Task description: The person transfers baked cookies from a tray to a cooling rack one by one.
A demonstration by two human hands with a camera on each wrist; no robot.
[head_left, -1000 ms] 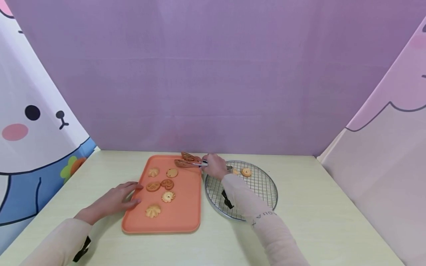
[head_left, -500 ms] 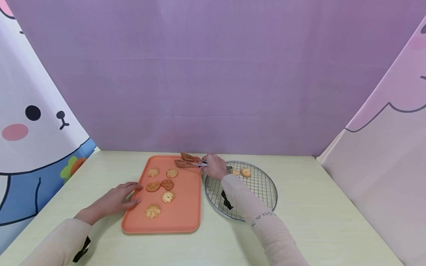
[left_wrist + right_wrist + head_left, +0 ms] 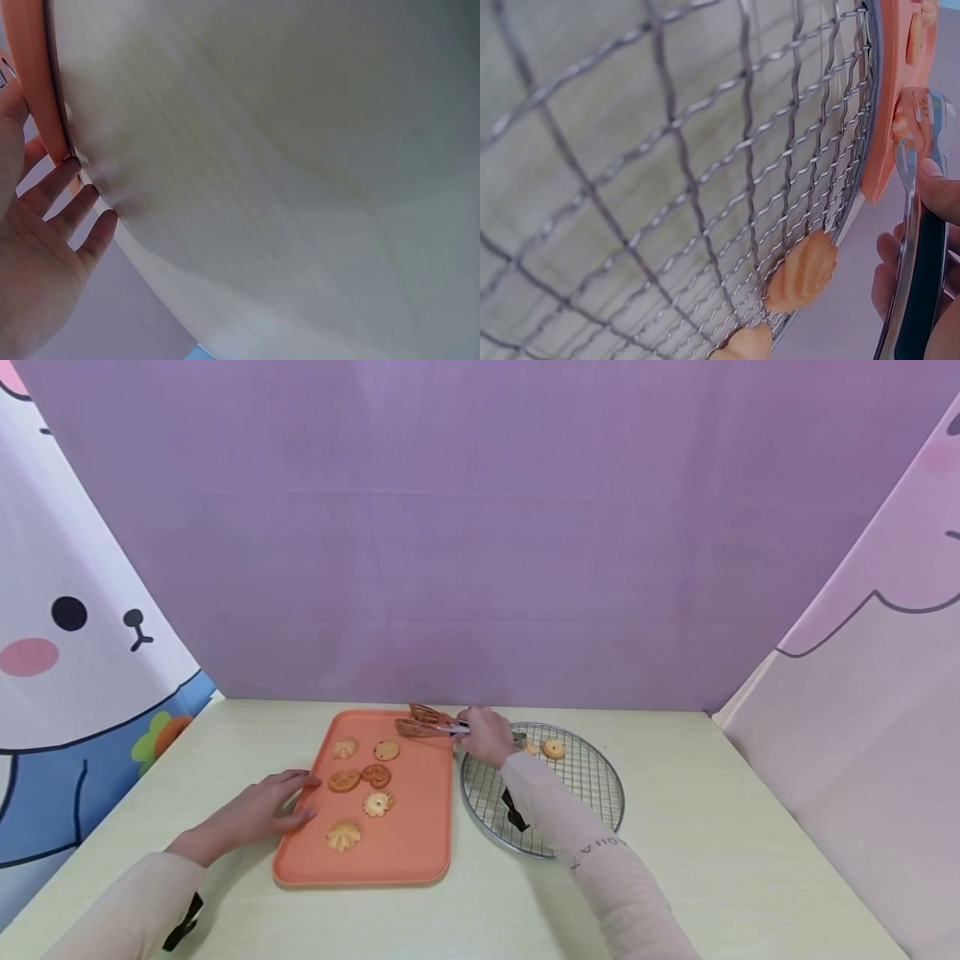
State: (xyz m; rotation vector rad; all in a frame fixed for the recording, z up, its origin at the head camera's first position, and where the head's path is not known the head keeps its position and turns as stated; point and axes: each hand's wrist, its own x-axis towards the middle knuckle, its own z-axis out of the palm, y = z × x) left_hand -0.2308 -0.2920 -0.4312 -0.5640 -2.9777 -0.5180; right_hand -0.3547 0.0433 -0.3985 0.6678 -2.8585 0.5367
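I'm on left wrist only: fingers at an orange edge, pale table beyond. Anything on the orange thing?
Observer: Yes. It's a tray, and the head view shows at least six cookies lying on it.
Operator: Right hand, busy or free?
Observer: Busy. The right hand grips tongs.
Operator: What's on the tray's right?
Observer: A round wire rack, with at least two more cookies on it.
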